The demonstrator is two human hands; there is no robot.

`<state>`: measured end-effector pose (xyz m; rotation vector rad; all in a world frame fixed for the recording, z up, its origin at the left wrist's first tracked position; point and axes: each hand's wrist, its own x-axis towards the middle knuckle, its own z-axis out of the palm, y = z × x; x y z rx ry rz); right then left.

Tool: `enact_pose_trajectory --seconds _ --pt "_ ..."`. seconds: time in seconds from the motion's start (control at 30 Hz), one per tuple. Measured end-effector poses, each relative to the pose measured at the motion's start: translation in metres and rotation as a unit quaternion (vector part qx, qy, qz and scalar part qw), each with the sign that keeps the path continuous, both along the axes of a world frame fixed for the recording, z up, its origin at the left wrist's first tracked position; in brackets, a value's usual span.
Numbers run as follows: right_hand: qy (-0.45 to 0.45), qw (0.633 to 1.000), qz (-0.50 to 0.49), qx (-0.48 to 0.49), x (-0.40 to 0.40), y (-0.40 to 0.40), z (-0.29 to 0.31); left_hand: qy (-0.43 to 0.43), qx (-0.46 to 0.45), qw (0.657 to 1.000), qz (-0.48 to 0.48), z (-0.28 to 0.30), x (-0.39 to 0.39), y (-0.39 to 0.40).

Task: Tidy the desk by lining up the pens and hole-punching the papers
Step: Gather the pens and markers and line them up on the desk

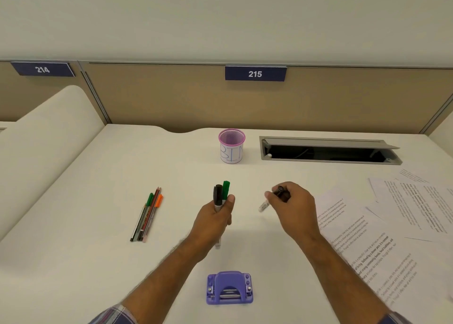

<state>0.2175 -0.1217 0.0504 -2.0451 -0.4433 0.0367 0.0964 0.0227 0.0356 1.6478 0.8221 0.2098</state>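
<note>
The left hand [215, 215] was clenched around two markers, a black-capped one [217, 196] and a green-capped one [226, 189], held upright with caps up and their white barrels running down through the fist; gathered so, I judged, to be carried together to the row rather than one at a time. The right hand [290, 202] was closed on a third marker [266, 204], a dark cap at the knuckles and a pale barrel slanting down from the fingers, clear of the surface [98, 262]; it looked freshly picked up and on its way to join the other two.

Taking the purple hole punch [229, 288] at the near edge as the mark: the left hand hovered straight beyond it; the right hand beyond and to its right; the row of pens [147, 215] lay beyond and well to its left, four or five slim ones packed side by side and touching, tips pointing away, a green cap and an orange cap showing at the far ends. That neat bundle seemed the start of the line-up. The papers [392, 215] sprawled to the right of the punch, printed sheets overlapping at odd angles, not yet squared, so I reckoned punching was still to come. A pink mesh cup [231, 145], with lettering on its white wrap, stood far beyond the punch, empty as far as I could see.
</note>
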Motion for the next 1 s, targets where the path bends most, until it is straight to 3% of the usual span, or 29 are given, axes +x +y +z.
enact_pose_trajectory --seconds 0.1,0.33,0.43,0.6,0.8,1.0 --pt "0.054 0.997 0.043 0.018 -0.007 0.009 0.010 -0.031 0.037 0.999 0.003 0.004 -0.002 0.001" --pt "0.117 0.985 0.116 0.047 -0.028 0.025 0.021 -0.094 -0.055 0.990 -0.089 0.004 -0.003 -0.008" --pt "0.124 0.982 0.125 0.063 -0.033 0.031 0.022 -0.138 -0.105 0.980 -0.093 0.005 -0.003 -0.013" --pt "0.160 0.970 0.159 0.093 -0.044 0.042 0.022 -0.180 -0.115 0.973 -0.082 0.003 -0.004 -0.011" --pt "0.216 0.952 0.195 0.093 -0.064 0.062 0.013 -0.157 -0.146 0.977 -0.022 0.004 -0.027 0.016" --pt "0.280 0.937 0.207 0.030 -0.086 0.093 -0.010 -0.018 -0.079 0.992 0.091 -0.002 -0.070 0.079"
